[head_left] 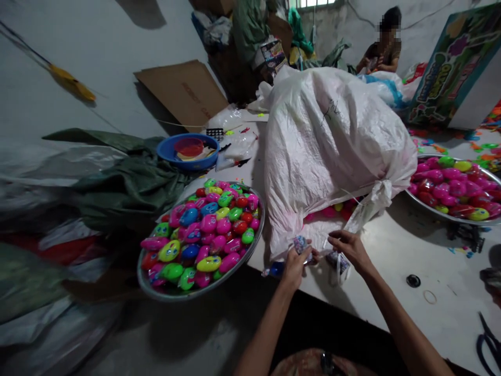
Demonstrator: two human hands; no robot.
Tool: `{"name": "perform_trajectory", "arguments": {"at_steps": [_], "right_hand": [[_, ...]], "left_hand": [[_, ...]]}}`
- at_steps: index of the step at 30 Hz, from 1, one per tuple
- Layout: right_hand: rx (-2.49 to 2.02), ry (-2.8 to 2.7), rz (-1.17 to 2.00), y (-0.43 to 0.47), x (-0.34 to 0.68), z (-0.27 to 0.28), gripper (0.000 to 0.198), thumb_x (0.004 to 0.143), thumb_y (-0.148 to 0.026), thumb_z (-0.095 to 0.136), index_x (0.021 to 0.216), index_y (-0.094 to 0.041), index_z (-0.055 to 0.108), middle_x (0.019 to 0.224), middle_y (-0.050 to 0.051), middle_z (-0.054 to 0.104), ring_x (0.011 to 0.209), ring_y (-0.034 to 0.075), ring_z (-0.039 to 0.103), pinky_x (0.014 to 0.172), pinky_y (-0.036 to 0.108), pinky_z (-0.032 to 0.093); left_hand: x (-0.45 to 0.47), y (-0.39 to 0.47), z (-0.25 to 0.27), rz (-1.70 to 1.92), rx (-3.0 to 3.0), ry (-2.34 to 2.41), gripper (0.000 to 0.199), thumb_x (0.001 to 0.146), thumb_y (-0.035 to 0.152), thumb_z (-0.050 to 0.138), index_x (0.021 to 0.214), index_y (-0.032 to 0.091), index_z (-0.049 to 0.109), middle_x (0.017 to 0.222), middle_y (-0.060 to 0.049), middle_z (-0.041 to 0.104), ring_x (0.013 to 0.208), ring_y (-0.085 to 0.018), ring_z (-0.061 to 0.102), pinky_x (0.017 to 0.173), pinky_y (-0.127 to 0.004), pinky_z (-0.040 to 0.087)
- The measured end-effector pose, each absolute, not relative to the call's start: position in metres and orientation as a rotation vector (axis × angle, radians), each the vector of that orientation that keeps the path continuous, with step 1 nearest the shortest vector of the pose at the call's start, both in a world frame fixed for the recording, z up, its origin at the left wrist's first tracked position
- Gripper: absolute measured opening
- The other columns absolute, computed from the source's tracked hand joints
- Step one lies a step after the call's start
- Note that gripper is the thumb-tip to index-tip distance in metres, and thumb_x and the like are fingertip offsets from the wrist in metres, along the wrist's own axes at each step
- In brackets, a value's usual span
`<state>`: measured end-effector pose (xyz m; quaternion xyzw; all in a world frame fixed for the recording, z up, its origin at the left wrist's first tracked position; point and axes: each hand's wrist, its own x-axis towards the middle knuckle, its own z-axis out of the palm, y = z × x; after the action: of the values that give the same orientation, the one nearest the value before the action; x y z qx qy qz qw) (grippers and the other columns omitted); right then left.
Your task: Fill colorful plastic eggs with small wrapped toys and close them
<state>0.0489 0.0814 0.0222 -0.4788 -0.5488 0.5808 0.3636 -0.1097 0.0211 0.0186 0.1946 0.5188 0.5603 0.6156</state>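
My left hand [294,267] is closed around a small printed packet [300,244] at the table's near edge. To its right is my right hand [352,249], fingers bent together toward the left; anything between its fingertips is too small to make out. Below the right hand lies a dark printed bundle [340,262] with a white loop about it. A shiny blue wrapped piece [276,269] rests left of my left hand. Just beyond both hands, a big white sack [332,141] lies on its side, with pink and red pieces showing at its opening.
At left, a metal basin [256,245] holds colourful wrapped plastic eggs; another basin [446,215] stands right. A blue tub [166,156] is behind. A black round piece [413,281], a rubber band [429,297] and scissors [485,342] lie right. A person [385,49] sits far back.
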Motion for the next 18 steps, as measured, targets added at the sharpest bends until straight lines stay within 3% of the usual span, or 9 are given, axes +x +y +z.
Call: {"name": "perform_trajectory", "arguments": {"at_steps": [4, 7, 12, 14, 18], "right_hand": [[-1.209, -1.658, 1.44, 0.114, 0.04, 0.036, 0.039, 0.067, -0.04, 0.066, 0.094, -0.012, 0.065, 0.085, 0.008, 0.065, 0.052, 0.012, 0.056, 0.047, 0.024, 0.043], [-1.142, -1.762, 1.587, 0.115, 0.031, 0.038, 0.043, 0.065, -0.041, 0.067, 0.097, -0.012, 0.065, 0.087, 0.008, 0.065, 0.054, 0.012, 0.057, 0.045, 0.022, 0.041], [-0.927, -1.825, 1.988, 0.099, 0.028, 0.032, 0.035, 0.063, -0.037, 0.069, 0.088, -0.012, 0.066, 0.056, -0.002, 0.06, 0.04, 0.008, 0.049, 0.039, 0.019, 0.037], [-0.948, -1.796, 2.005, 0.095, 0.031, 0.03, 0.028, 0.066, -0.037, 0.067, 0.08, -0.012, 0.066, 0.048, -0.004, 0.056, 0.038, 0.008, 0.047, 0.038, 0.019, 0.035], [-0.964, -1.956, 1.855, 0.091, 0.037, 0.026, 0.024, 0.071, -0.035, 0.061, 0.075, -0.013, 0.066, 0.053, -0.002, 0.059, 0.042, 0.009, 0.05, 0.041, 0.019, 0.038]], "left_hand": [[-0.113, 0.022, 0.021, 1.132, 0.381, 1.067, 0.036, 0.066, 0.038, 0.068, 0.089, 0.011, 0.062, 0.069, -0.006, 0.065, 0.057, -0.015, 0.061, 0.056, -0.026, 0.047], [-0.112, 0.021, 0.021, 1.067, 0.454, 1.061, 0.031, 0.066, 0.033, 0.066, 0.088, 0.011, 0.063, 0.066, -0.005, 0.065, 0.054, -0.014, 0.06, 0.052, -0.024, 0.046], [-0.106, 0.016, 0.02, 0.86, 0.606, 0.945, 0.022, 0.068, 0.026, 0.06, 0.082, 0.009, 0.063, 0.054, -0.004, 0.062, 0.039, -0.012, 0.052, 0.042, -0.023, 0.042], [-0.103, 0.013, 0.018, 0.84, 0.564, 0.903, 0.025, 0.068, 0.027, 0.06, 0.085, 0.009, 0.062, 0.058, -0.006, 0.063, 0.042, -0.013, 0.055, 0.045, -0.025, 0.044], [-0.098, 0.008, 0.011, 0.846, 0.481, 0.924, 0.03, 0.065, 0.028, 0.064, 0.089, 0.011, 0.06, 0.069, -0.008, 0.067, 0.056, -0.018, 0.063, 0.054, -0.029, 0.048]]}}
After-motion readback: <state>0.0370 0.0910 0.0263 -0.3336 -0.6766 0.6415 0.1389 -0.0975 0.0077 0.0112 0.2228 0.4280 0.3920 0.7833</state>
